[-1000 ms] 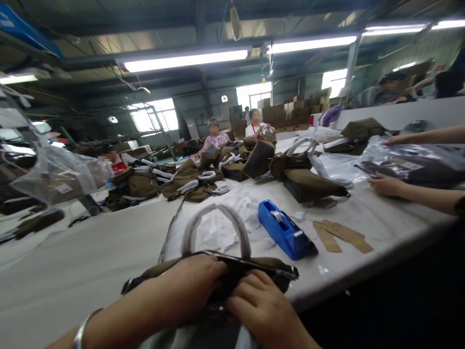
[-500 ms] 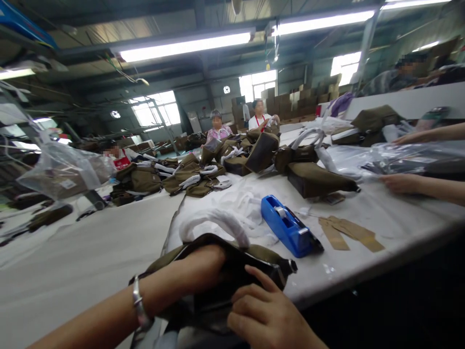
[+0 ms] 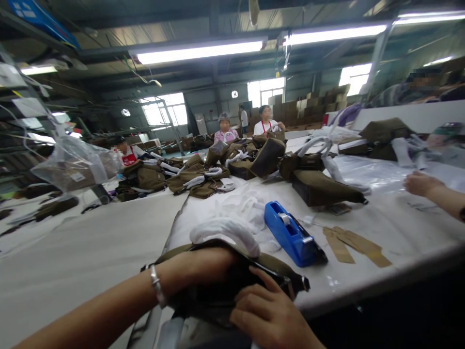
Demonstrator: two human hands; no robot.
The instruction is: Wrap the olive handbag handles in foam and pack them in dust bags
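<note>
An olive-green bag with a white-wrapped handle lies at the table's near edge, its dark mouth open. My left hand reaches inside it up to the wrist, with its fingers hidden; a silver bracelet circles that forearm. My right hand is at the bag's near rim, index finger extended along the opening and the other fingers curled over the edge, gripping it. To the right of the bag stands a blue tape dispenser, beside brown paper strips.
More olive bags are piled across the table. At the right, a co-worker's hand is near clear plastic. People sit behind the pile. A plastic-wrapped bundle is at the left.
The view has shifted slightly, so the scene appears lower and farther right. The co-worker's hands have left the plastic-covered item, and one is now closed. My hands keep their places at the bag.
</note>
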